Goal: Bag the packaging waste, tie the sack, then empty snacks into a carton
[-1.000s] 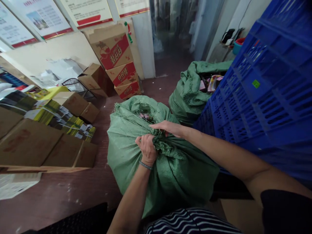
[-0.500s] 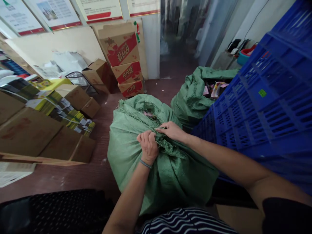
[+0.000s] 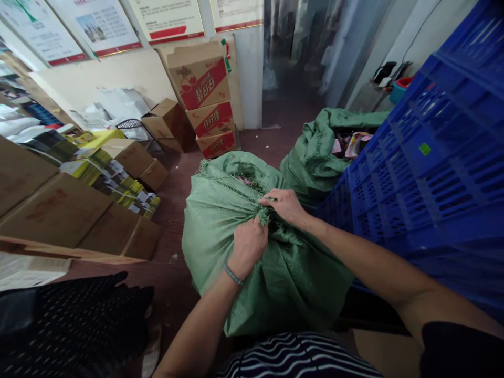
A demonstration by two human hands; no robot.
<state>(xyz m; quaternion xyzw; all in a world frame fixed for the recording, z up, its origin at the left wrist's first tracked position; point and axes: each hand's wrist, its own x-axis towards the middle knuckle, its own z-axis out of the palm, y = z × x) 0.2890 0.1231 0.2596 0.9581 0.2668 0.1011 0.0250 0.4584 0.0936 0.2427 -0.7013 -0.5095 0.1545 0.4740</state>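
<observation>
A big green woven sack (image 3: 220, 220) stands full on the floor right in front of me. My left hand (image 3: 249, 244) is closed in a fist around the gathered, frayed fabric of its mouth. Just beyond it, my right hand (image 3: 284, 205) pinches the same bunched edge with curled fingers. Some pink and dark contents show through the part of the mouth that is still open behind my hands.
A second green sack (image 3: 315, 157) lies open behind the first. Stacked blue plastic crates (image 3: 433, 152) fill the right side. Flat brown cartons (image 3: 59, 215) and red-printed boxes (image 3: 208, 100) stand at the left and back. A black mesh seat (image 3: 66, 325) is at lower left.
Both hands have drawn closer together on the sack's mouth, bunching more fabric. The right hand went from lying flat to pinching. The view has shifted slightly left.
</observation>
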